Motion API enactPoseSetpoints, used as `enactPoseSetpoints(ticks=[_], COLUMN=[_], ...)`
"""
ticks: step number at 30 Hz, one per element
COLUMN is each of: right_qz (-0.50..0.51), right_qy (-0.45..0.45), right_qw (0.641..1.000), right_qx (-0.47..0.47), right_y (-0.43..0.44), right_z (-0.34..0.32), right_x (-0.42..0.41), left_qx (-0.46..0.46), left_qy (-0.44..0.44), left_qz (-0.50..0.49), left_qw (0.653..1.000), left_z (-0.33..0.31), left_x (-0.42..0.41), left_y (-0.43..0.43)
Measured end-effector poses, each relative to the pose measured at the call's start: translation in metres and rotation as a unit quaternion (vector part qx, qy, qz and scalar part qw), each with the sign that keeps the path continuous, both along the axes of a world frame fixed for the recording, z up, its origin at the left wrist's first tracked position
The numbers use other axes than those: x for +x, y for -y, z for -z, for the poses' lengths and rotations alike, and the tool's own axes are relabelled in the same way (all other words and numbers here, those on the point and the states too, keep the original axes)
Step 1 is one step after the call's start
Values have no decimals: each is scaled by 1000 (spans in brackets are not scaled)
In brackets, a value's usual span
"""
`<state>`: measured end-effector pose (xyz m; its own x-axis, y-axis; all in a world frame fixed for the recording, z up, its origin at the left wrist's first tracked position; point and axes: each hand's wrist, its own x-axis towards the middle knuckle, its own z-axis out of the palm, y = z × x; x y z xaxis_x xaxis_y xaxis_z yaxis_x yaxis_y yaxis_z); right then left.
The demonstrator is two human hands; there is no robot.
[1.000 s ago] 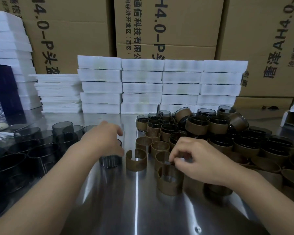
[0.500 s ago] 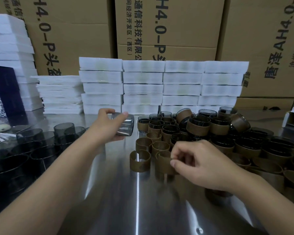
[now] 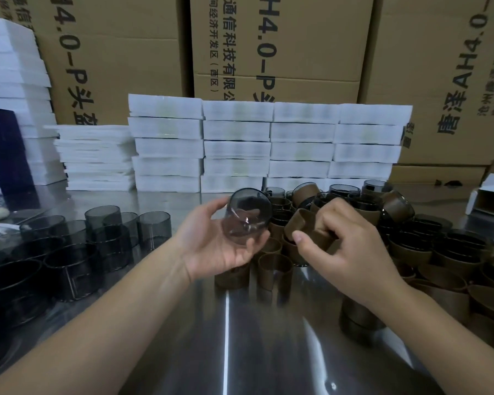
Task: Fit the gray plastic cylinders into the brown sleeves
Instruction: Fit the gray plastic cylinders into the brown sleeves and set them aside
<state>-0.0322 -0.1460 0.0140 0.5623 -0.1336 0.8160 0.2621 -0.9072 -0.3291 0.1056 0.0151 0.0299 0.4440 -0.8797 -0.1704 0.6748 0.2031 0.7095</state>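
Cylinder and sleeve now up off the table, nearly meeting

Since 1 second ago the left hand [image 3: 220, 243] has lifted a gray cylinder [image 3: 247, 218] from the table [image 3: 226, 337] and now cups it tilted, fingers curled round its wall. The right hand [image 3: 342, 246], just beside at 3 o'clock, pinches a brown sleeve [image 3: 298, 223] it has raised from the loose sleeves [image 3: 274, 270]. The 2 parts are close but not yet joined, so fitting looks next. Bare cylinders [image 3: 111, 232] wait at 9 o'clock, and the sleeved pile [image 3: 411, 240] sits at 3.
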Motion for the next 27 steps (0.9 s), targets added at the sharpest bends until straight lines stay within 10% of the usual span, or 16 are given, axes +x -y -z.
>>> enactPoseSetpoints(ticks=[10,27], right_qz=[-28,-121], right_qy=[113,-81], right_qw=[993,985], right_qx=[17,96], right_y=[-10,-12], right_z=[-1,2], right_x=[-1,1], left_qx=[13,0], left_qy=[146,212], left_qz=[71,-35], left_qw=[987,977], left_z=[4,11], left_x=[-28,-39], left_y=[15,24])
